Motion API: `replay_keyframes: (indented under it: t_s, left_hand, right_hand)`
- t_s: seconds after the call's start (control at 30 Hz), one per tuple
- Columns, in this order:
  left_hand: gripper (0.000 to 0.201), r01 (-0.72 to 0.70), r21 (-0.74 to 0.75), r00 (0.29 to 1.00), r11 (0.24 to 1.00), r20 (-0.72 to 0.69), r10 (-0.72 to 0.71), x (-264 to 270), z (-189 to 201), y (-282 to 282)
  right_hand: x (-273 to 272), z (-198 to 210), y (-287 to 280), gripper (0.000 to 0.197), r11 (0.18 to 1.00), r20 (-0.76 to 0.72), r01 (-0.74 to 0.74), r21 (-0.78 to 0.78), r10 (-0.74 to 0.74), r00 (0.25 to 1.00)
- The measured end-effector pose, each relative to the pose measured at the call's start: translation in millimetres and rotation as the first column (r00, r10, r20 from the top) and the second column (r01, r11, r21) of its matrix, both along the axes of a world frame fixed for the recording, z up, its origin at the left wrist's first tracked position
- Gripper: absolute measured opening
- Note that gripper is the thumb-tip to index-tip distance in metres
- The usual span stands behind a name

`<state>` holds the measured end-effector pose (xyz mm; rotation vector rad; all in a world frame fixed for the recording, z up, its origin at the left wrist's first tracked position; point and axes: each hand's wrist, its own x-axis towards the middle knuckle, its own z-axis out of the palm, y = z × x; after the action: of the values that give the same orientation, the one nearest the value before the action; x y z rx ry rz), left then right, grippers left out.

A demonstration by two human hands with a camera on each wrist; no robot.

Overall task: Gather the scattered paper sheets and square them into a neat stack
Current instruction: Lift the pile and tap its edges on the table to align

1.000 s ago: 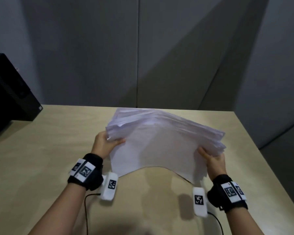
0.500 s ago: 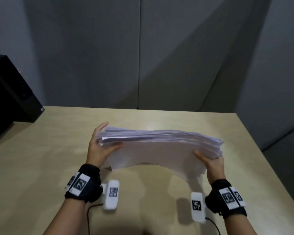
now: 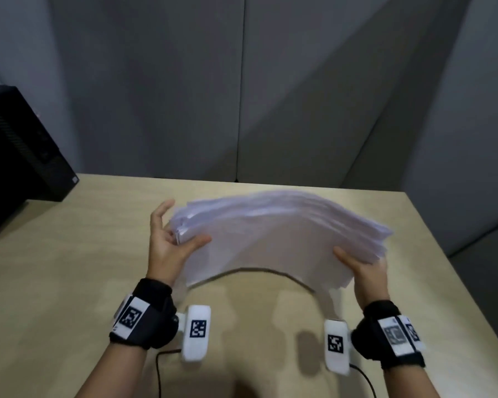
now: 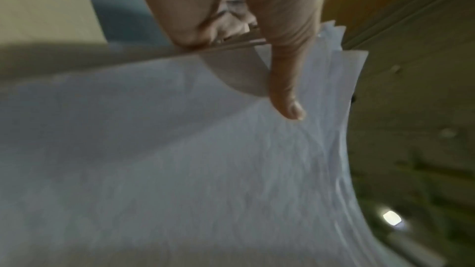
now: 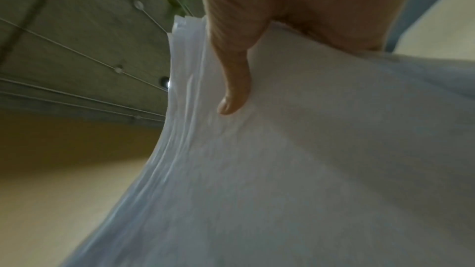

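A thick stack of white paper sheets (image 3: 276,239) is held a little above the wooden table (image 3: 55,268), bowed upward in the middle, with its sheets fanned unevenly at the right end. My left hand (image 3: 181,231) holds the stack's left end, thumb across the near face and index finger raised straight beside the edge. My right hand (image 3: 360,259) grips the right end, thumb on the near face and fingers hidden behind. In the left wrist view the thumb (image 4: 285,88) lies on the stack (image 4: 180,170). The right wrist view shows the thumb (image 5: 233,92) pressing the sheets (image 5: 282,170).
A black computer case (image 3: 18,145) stands at the table's far left. Grey partition panels (image 3: 242,96) close off the back. The table's right edge (image 3: 454,254) runs close to my right hand. Thin cables (image 3: 158,369) trail from the wrist cameras.
The stack dropped to lie nearly flat half a second ago and has tipped back up and bowed. My left fingers have loosened and spread at the left edge.
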<state>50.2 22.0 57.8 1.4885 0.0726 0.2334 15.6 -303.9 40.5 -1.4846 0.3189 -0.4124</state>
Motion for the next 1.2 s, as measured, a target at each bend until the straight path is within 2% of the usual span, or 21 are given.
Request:
replay_keyframes:
  t_s: [0.07, 0.13, 0.17, 0.2, 0.33, 0.4, 0.47, 0.6, 0.7, 0.73, 0.87, 1.0, 1.07, 1.13, 1.2]
  left_hand:
    - [0.077, 0.015, 0.032, 0.992, 0.999, -0.126, -0.011, -1.5, -13.1, -2.0]
    - [0.044, -0.046, 0.014, 0.978, 0.999, -0.203, 0.048, 0.3, -14.2, -7.8]
    - [0.025, -0.067, 0.027, 0.977, 0.997, -0.201, 0.071, 0.4, -11.0, -10.2]
    - [0.017, -0.072, 0.026, 0.982, 0.997, -0.175, 0.076, 0.5, -7.7, -11.8]
    - [0.041, -0.065, -0.042, 0.997, 0.997, -0.052, 0.063, -2.5, -6.0, -5.9]
    - [0.057, -0.029, -0.024, 0.999, 0.999, -0.022, 0.029, -4.5, -13.2, -2.7]
    - [0.068, -0.032, -0.048, 0.998, 0.998, -0.056, 0.029, -6.2, -18.0, -1.3]
    - [0.067, -0.050, -0.088, 0.995, 0.995, -0.093, 0.042, -7.9, -18.4, -4.2]
    - [0.061, -0.045, -0.080, 0.993, 0.996, -0.111, 0.036, -8.9, -17.3, -5.2]
    - [0.060, -0.046, -0.076, 0.993, 0.996, -0.110, 0.037, -8.8, -19.3, -4.0]
    - [0.067, -0.034, -0.070, 0.995, 0.997, -0.092, 0.027, -10.1, -21.1, -1.0]
    - [0.083, 0.015, -0.047, 0.995, 0.999, -0.098, -0.019, -8.4, -27.4, 3.6]
    - [0.073, 0.009, -0.018, 0.993, 1.000, -0.115, -0.011, -6.4, -29.4, 4.3]
    - [0.044, -0.009, 0.003, 0.992, 1.000, -0.123, 0.009, -4.3, -28.5, 4.3]
    - [0.035, 0.011, 0.033, 0.992, 0.999, -0.127, -0.006, -3.6, -27.0, 3.4]
  right_hand:
    - [0.4, -15.2, 5.4, 0.038, 0.999, -0.118, -0.022, 0.035, 0.026, 0.993]
    - [3.8, -22.4, 12.3, 0.028, 0.998, -0.163, 0.009, 0.065, 0.002, 0.987]
    - [6.2, -22.3, 14.1, 0.022, 0.998, -0.159, 0.034, 0.061, -0.024, 0.987]
    - [8.1, -18.3, 16.2, 0.018, 0.997, -0.143, 0.057, 0.057, -0.049, 0.989]
    - [3.6, -7.6, 14.0, 0.019, 0.996, -0.079, 0.069, 0.050, -0.065, 0.995]
    - [-1.6, -12.2, 14.1, 0.041, 0.993, -0.035, 0.074, 0.088, -0.072, 0.997]
    - [-5.8, -12.1, 17.7, 0.064, 0.990, 0.006, 0.088, 0.111, -0.089, 0.996]
    - [-6.4, 6.6, 30.7, 0.068, 0.976, 0.103, 0.165, 0.141, -0.180, 0.978]
    - [-1.2, 18.3, 39.5, 0.092, 0.945, 0.148, 0.268, 0.189, -0.297, 0.943]
    - [1.3, 21.0, 40.1, 0.090, 0.933, 0.144, 0.300, 0.201, -0.331, 0.933]
    - [8.0, 23.7, 36.7, 0.046, 0.897, 0.093, 0.358, 0.261, -0.392, 0.915]
    - [8.4, 23.0, 31.4, 0.026, 0.893, 0.089, 0.366, 0.261, -0.400, 0.912]
    - [8.2, 24.1, 30.0, 0.028, 0.915, 0.138, 0.319, 0.245, -0.359, 0.923]
    - [7.0, 24.5, 30.1, 0.042, 0.941, 0.158, 0.293, 0.171, -0.320, 0.934]
    - [8.3, 19.2, 27.4, 0.040, 0.930, 0.115, 0.352, 0.106, -0.363, 0.925]
